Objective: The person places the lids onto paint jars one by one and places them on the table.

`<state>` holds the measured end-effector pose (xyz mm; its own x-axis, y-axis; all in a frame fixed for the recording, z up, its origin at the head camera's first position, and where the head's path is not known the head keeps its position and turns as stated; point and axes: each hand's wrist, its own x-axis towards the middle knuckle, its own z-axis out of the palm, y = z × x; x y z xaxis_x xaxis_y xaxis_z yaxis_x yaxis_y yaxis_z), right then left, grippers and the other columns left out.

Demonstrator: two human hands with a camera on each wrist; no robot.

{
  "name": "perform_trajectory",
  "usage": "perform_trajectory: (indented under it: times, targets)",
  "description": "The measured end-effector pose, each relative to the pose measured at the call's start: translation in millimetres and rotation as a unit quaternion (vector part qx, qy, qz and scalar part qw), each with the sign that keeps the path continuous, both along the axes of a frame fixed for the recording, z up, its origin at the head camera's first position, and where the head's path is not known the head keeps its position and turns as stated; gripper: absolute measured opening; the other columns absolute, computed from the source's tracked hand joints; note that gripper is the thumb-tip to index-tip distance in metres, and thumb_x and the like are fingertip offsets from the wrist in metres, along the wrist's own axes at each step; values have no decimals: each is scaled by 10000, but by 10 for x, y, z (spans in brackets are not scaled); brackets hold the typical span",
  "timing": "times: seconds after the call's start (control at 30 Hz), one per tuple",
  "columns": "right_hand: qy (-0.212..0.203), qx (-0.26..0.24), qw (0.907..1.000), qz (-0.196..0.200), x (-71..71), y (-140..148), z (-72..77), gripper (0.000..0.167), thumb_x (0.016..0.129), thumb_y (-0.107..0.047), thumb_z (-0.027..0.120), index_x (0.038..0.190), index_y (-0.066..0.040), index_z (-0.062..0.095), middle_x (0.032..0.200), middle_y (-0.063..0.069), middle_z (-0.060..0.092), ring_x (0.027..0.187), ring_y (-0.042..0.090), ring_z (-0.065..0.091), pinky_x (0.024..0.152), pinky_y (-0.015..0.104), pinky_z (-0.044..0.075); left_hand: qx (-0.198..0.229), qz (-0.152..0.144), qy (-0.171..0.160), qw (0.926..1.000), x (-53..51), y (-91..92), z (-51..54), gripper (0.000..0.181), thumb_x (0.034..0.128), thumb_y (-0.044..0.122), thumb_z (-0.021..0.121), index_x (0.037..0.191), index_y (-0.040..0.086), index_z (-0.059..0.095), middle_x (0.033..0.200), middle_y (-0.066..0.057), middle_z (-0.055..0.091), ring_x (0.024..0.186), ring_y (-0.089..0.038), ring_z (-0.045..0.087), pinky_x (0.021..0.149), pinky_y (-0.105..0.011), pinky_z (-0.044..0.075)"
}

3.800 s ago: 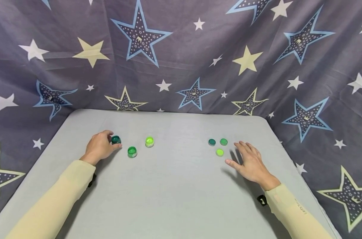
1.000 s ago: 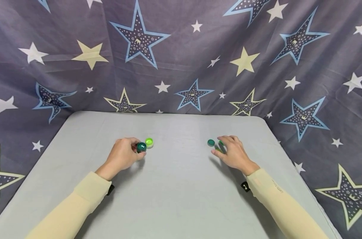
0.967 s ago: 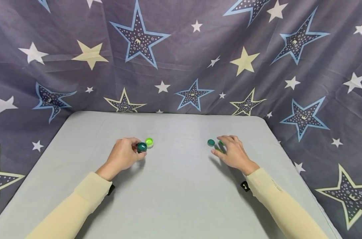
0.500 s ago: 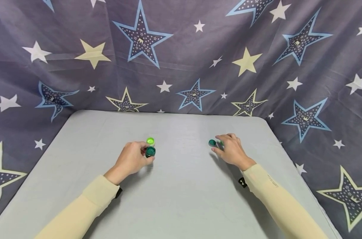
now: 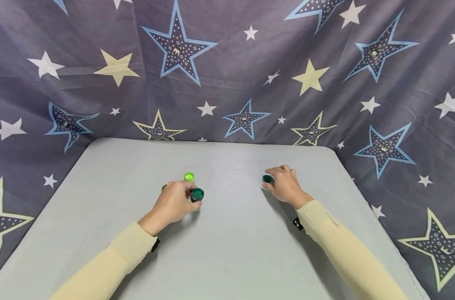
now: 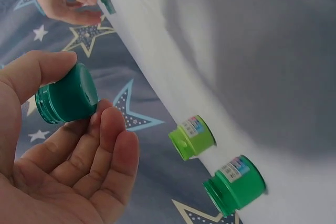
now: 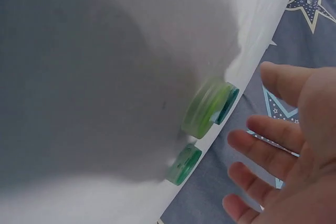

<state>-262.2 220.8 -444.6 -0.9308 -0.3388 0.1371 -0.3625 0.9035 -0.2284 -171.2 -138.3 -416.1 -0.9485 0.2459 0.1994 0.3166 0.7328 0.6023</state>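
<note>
My left hand [image 5: 172, 204] pinches a small dark green paint jar [image 5: 197, 194] between thumb and fingers, held above the table. The left wrist view shows the jar without a lid. Behind this hand stand a lime green jar [image 6: 194, 136] and a mid-green jar [image 6: 239, 182], both uncapped; the mid-green one is mostly hidden in the head view. My right hand [image 5: 287, 187] hovers at a dark green lid [image 5: 266, 178], thumb and fingers spread around it. A lime lid [image 7: 202, 111] and a green lid [image 7: 185, 164] lie close by, hidden under this hand from above.
A pale grey-white table [image 5: 227, 250] carries everything. At its far edge hangs a dark curtain [image 5: 227, 62] printed with stars.
My left hand picked up the dark green jar at the left and carried it rightward, past the mid-green jar, toward the table's middle. My right hand moved leftward over the lids to the dark green one.
</note>
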Motion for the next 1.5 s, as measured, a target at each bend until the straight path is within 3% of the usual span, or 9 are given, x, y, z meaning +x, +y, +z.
perform_trajectory:
  times: [0.27,0.57,0.87,1.23,1.5]
  targets:
    - [-55,411,9991,-18,-61,-65,16,492,936,-296,766,1355,-64,653,1315,157,662,1147,373,527,935,530,367,-38,-113,-69,9999,3,48,9,223,783,151,889,950,83,758,761,4,625,678,-137,525,635,-318,446]
    - [-349,914,9952,-85,-108,-129,18,405,986,-234,701,1355,-73,650,1255,139,672,1069,332,523,930,517,364,-68,-130,-51,9999,20,94,13,234,770,154,896,956,92,768,755,39,613,678,-123,526,628,-310,452]
    - [-286,915,9953,-164,-124,-154,15,329,981,-170,700,1293,-67,683,1160,122,689,1023,311,534,891,489,361,-70,-109,-49,9999,18,129,20,241,764,159,896,966,96,780,775,45,631,703,-120,542,642,-309,467]
    - [-133,710,9970,-260,-87,-155,41,260,989,-196,697,1228,-94,714,1050,91,682,959,292,518,864,478,334,39,-99,-28,9999,39,170,-5,233,738,141,911,929,108,781,793,51,659,729,-113,559,677,-312,485]
    - [96,475,9986,-211,-37,-165,35,305,965,-179,728,1256,-91,718,1106,99,706,979,296,541,859,487,340,66,-191,81,9998,52,185,-30,215,737,111,897,917,94,781,800,29,673,722,-114,556,670,-311,484]
